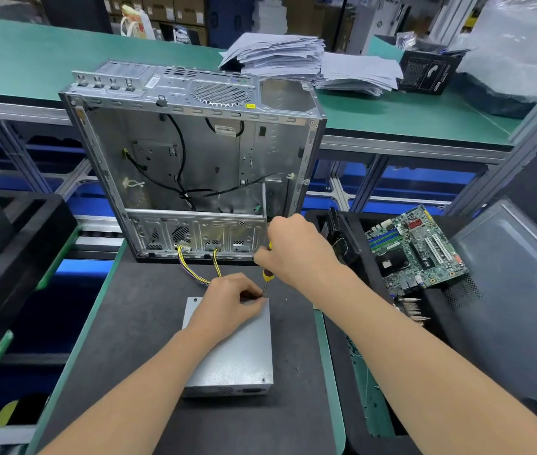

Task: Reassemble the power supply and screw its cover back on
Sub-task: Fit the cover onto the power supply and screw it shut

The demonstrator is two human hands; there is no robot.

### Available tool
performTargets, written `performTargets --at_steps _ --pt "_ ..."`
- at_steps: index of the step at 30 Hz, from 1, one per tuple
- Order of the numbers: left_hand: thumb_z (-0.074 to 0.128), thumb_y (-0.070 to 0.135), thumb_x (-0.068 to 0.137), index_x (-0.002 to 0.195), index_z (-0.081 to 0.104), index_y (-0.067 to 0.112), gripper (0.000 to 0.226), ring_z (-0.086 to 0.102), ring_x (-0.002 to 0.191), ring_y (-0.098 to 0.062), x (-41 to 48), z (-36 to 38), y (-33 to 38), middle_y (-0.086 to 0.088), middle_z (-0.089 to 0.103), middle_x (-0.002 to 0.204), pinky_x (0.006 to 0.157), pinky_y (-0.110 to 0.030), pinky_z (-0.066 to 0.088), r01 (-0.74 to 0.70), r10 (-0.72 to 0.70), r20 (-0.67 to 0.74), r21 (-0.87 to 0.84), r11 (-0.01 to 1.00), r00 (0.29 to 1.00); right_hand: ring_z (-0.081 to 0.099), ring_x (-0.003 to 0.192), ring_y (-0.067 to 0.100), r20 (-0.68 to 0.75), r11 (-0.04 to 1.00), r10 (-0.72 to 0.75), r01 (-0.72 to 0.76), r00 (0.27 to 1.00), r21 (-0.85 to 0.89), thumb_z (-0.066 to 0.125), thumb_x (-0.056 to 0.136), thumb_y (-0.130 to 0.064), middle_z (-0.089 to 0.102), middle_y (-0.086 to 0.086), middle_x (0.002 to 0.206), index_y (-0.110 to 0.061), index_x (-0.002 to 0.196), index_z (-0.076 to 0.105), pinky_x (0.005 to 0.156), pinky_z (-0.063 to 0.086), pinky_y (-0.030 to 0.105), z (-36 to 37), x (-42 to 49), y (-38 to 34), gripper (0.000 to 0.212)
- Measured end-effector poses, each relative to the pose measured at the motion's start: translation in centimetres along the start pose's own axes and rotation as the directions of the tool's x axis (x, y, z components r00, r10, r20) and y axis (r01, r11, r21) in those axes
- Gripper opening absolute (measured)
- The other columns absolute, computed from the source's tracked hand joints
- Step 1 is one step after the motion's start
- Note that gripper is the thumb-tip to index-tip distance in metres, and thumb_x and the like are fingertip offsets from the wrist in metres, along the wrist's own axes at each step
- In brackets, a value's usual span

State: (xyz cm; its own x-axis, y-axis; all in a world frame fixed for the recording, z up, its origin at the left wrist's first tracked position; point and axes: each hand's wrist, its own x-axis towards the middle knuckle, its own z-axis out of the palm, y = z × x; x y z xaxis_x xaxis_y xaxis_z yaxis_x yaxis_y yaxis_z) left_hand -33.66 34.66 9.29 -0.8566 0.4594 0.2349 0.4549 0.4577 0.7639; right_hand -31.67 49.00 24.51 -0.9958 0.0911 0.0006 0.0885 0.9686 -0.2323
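A silver power supply lies flat on the dark mat with its cover on top; a screw sits in its near right corner. Yellow and black cables run from its far end toward the case. My right hand grips the yellow-and-black handle of a screwdriver, held upright with its tip at the cover's far right corner. My left hand rests on the cover and pinches around the screwdriver's tip; any screw there is hidden by the fingers.
An open, empty computer case stands just behind the power supply. A black tray to the right holds a green motherboard; a grey side panel leans beyond it. Paper stacks lie on the green bench behind.
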Motion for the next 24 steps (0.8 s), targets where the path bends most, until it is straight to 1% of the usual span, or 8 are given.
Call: performTargets --at_steps 2,5,8,11,14,17,21,24 --pt "0.086 0.014 0.079 0.083 0.081 0.019 0.008 0.067 0.081 -0.001 0.0 0.0 0.0 0.013 0.071 0.082 0.076 -0.009 0.049 -0.004 0.004 -0.005 -0.005 1.0 1.0 0.036 0.055 0.02 -0.014 0.997 -0.039 0.038 0.999 -0.07 0.061 0.093 -0.021 0.038 0.002 0.071 -0.016 0.066 0.033 0.048 0.026 0.028 -0.2 -0.3 0.0 0.039" --pt "0.086 0.015 0.08 0.083 0.081 0.018 0.007 0.067 0.081 -0.002 -0.1 0.0 0.0 0.012 0.072 0.082 0.075 -0.009 0.048 -0.007 0.007 -0.007 0.002 1.0 1.0 0.048 0.067 0.03 0.014 0.944 -0.247 0.244 0.969 -0.221 0.053 0.099 -0.02 0.044 0.003 0.076 -0.01 0.073 0.04 0.052 0.028 0.03 -0.8 -0.5 0.1 0.031" --pt "0.086 0.016 0.08 0.083 0.081 0.018 0.006 0.067 0.082 -0.001 -0.1 0.0 0.0 0.012 0.072 0.082 0.074 -0.006 0.046 0.001 -0.001 -0.007 -0.009 1.0 1.0 0.053 0.083 0.023 0.197 0.807 -0.49 0.527 0.849 -0.266 0.057 0.098 -0.023 0.051 -0.002 0.107 -0.019 0.101 0.061 0.062 0.038 0.033 -2.2 -0.6 0.7 0.007" --pt "0.087 0.018 0.08 0.082 0.08 0.018 0.007 0.067 0.082 -0.002 0.0 -0.1 0.0 0.012 0.072 0.083 0.074 -0.007 0.047 0.007 -0.007 -0.005 -0.007 1.0 1.0 0.051 0.086 0.019 0.317 0.741 -0.552 0.628 0.771 -0.237 0.06 0.09 -0.011 0.048 -0.007 0.106 -0.024 0.102 0.063 0.062 0.037 0.032 -3.1 -0.3 1.0 0.017" --pt "0.087 0.019 0.08 0.082 0.08 0.019 0.007 0.066 0.082 -0.003 -0.1 -0.2 0.0 0.013 0.072 0.083 0.074 -0.008 0.047 0.005 -0.005 -0.003 0.002 1.0 1.0 0.053 0.092 0.017 0.324 0.755 -0.562 0.632 0.761 -0.176 0.061 0.089 -0.01 0.048 -0.01 0.097 -0.022 0.098 0.068 0.07 0.049 0.037 -3.1 0.0 0.7 0.017" --pt "0.086 0.018 0.081 0.084 0.08 0.018 0.007 0.067 0.082 -0.003 -0.1 -0.2 0.0 0.012 0.072 0.085 0.076 -0.01 0.049 0.003 -0.003 0.0 0.001 1.0 1.0 0.056 0.09 0.017 0.301 0.798 -0.529 0.585 0.794 -0.141 0.064 0.087 -0.016 0.056 -0.008 0.091 -0.021 0.097 0.071 0.078 0.057 0.043 -2.9 0.2 0.5 0.013" --pt "0.085 0.015 0.08 0.086 0.081 0.017 0.007 0.068 0.083 -0.003 -0.2 -0.3 0.1 0.011 0.073 0.086 0.078 -0.012 0.051 -0.007 0.008 0.005 -0.013 1.0 1.0 0.058 0.082 0.022 0.198 0.889 -0.425 0.449 0.883 -0.094 0.064 0.087 -0.022 0.065 -0.002 0.082 -0.021 0.09 0.068 0.07 0.059 0.041 -2.3 0.3 0.6 0.006" --pt "0.085 0.013 0.079 0.086 0.081 0.017 0.008 0.068 0.082 -0.003 -0.1 -0.3 0.1 0.011 0.072 0.085 0.077 -0.01 0.05 -0.018 0.018 0.002 -0.002 1.0 1.0 0.061 0.08 0.03 0.115 0.951 -0.297 0.305 0.948 -0.058 0.064 0.088 -0.026 0.057 0.002 0.077 -0.021 0.08 0.062 0.056 0.047 0.032 -1.5 0.4 0.6 0.009"
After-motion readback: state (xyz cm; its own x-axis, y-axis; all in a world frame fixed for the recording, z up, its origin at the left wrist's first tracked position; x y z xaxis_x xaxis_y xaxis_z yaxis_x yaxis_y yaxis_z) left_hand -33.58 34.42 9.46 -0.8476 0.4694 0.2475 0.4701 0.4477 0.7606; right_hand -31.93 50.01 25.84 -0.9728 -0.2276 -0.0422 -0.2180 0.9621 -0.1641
